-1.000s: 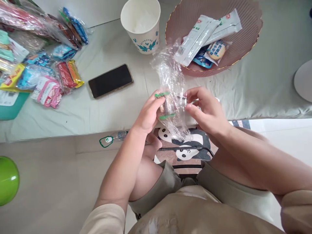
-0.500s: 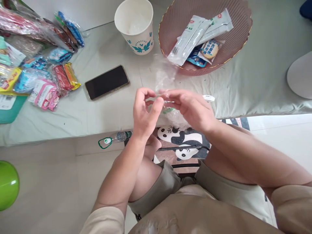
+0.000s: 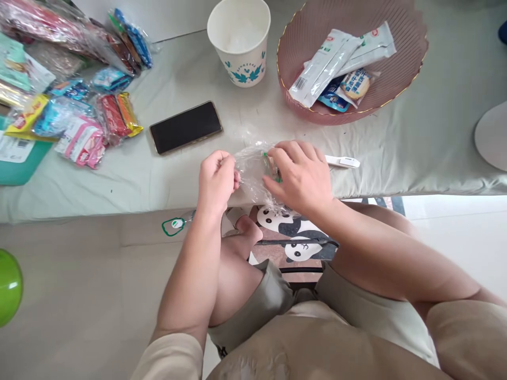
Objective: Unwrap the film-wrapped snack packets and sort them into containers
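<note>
A crinkled clear plastic bag (image 3: 251, 161) stretches between my two hands at the front edge of the covered surface. My left hand (image 3: 217, 179) is closed, pinching the bag's left side. On the other side, my right hand (image 3: 301, 171) curves its fingers and thumb round a small packet with green edges (image 3: 272, 166), which shows through the plastic; most of it is hidden under the fingers. A slim white tool (image 3: 344, 161) lies just right of my right hand, partly covered by it.
A black phone (image 3: 186, 127) lies left of the bag. Behind stand a white paper cup (image 3: 240, 47) and a pink ribbed bowl (image 3: 400, 79) holding several packets. Wrapped snacks (image 3: 83, 140) are heaped at the left, and a round white object (image 3: 491, 137) is at the right.
My hands have moved apart and lower, spreading the bag between them. The left fingers have closed on its side, and my right hand has turned palm-down over the packet. The view has shifted slightly.
</note>
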`<state>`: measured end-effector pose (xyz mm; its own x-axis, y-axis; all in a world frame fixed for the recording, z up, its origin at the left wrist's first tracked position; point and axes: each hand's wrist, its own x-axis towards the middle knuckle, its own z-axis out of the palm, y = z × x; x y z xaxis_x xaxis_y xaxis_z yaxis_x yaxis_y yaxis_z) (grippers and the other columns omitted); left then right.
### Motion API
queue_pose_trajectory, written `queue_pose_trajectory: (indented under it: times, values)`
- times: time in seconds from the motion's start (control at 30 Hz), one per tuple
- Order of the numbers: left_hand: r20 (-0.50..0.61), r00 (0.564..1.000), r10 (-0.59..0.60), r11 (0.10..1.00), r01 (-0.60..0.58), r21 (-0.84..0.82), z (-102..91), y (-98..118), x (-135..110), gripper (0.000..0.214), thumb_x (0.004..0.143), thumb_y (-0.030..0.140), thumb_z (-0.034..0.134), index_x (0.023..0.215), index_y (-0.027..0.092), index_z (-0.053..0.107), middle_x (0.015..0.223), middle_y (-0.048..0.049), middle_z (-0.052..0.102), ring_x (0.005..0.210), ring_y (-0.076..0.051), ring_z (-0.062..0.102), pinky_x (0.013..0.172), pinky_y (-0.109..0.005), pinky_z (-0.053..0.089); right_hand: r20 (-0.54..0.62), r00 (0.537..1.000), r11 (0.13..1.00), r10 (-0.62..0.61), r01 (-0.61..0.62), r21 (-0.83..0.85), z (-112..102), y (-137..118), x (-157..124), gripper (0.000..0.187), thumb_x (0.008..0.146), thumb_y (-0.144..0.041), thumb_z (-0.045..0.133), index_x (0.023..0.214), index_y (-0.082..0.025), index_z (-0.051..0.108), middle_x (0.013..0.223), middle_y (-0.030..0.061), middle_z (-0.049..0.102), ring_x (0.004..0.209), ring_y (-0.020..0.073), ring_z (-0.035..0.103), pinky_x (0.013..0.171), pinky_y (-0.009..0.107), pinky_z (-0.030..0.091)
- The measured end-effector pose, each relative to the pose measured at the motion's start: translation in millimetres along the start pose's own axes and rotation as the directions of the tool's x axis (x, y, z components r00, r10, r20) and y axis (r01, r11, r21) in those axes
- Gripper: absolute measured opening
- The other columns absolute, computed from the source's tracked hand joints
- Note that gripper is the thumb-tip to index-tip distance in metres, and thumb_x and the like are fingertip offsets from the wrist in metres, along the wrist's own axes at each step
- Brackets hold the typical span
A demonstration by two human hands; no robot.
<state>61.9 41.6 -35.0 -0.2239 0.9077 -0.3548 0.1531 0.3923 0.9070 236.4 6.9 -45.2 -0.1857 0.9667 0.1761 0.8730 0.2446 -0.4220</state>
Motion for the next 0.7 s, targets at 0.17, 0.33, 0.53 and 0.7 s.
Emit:
queue_pose_trajectory:
  times: [0.17, 0.33, 0.53, 0.7]
  values:
    - [-0.011, 0.993, 0.115, 0.985, -0.113, 0.127, -18.3, -13, 8, 0.013, 0.073, 0.010, 0.058, 0.079, 0.020, 0.063, 0.046, 0.0088, 0.038, 0.039, -0.008, 0.034, 0.039, -0.020, 0.021, 0.056, 0.998, 0.992, -0.039, 0.045, -0.116, 1, 0, 3, 0.041, 0.088, -0.016, 0.052, 0.128, -0.015, 0.063, 0.126, 0.0174, 0.066, 0.108, 0.0326, 0.054, 0.092, 0.046, 0.044]
    - [-0.054, 0.993, 0.101, 0.987, -0.092, 0.134, -30.0, -12, 10, 0.014, 0.071, 0.009, 0.057, 0.075, 0.019, 0.066, 0.044, 0.0085, 0.039, 0.038, -0.007, 0.031, 0.038, -0.020, 0.020, -0.005, 0.997, 0.997, -0.081, 0.081, 0.003, -1, 15, 4, 0.036, 0.085, -0.011, 0.049, 0.118, -0.016, 0.061, 0.115, 0.0161, 0.064, 0.103, 0.0300, 0.056, 0.093, 0.044, 0.047]
    - [-0.052, 0.997, 0.058, 0.998, -0.059, -0.020, -36.2, -1, 1, 0.011, 0.067, 0.009, 0.059, 0.066, 0.018, 0.066, 0.045, 0.0075, 0.038, 0.038, -0.004, 0.028, 0.038, -0.019, 0.018, -0.082, 0.996, 0.993, -0.028, 0.037, 0.112, -13, 17, 3, 0.038, 0.083, -0.006, 0.046, 0.115, -0.021, 0.062, 0.113, 0.0126, 0.063, 0.102, 0.0264, 0.060, 0.091, 0.042, 0.051]
    - [0.035, 0.999, -0.016, 0.987, 0.021, -0.158, -42.5, 9, -10, 0.010, 0.063, 0.010, 0.061, 0.061, 0.019, 0.064, 0.042, 0.0084, 0.031, 0.036, -0.003, 0.025, 0.036, -0.018, 0.017, -0.139, 0.990, 0.989, -0.025, 0.044, 0.138, -18, 22, 1, 0.038, 0.088, -0.007, 0.044, 0.112, -0.025, 0.068, 0.118, 0.0109, 0.060, 0.106, 0.0233, 0.062, 0.087, 0.039, 0.054]
